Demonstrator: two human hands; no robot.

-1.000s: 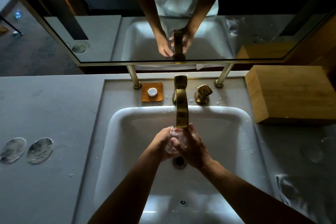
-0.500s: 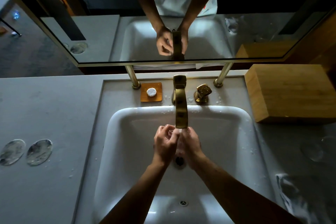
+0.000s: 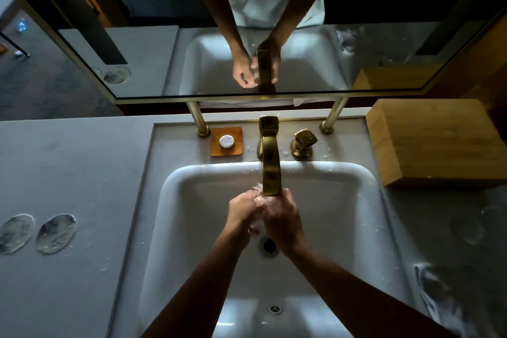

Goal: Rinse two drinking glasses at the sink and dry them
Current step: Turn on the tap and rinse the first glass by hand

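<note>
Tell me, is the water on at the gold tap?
On, it seems. White splashing water shows under the gold tap spout, over both hands, left hand and right hand, pressed together above the sink.

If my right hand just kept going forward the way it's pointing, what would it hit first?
Probably the brass faucet: the right hand points up toward the back of the sink, fingertips just under the spout. Depth is unclear, so it might pass beneath.

Above my hands, the tap (image 3: pixel 270 162) is brushed brass metal; the sink (image 3: pixel 343 228) glossy white ceramic; right, a matt wooden box (image 3: pixel 436 143); the desk (image 3: pixel 76 173) dull grey stone.
</note>
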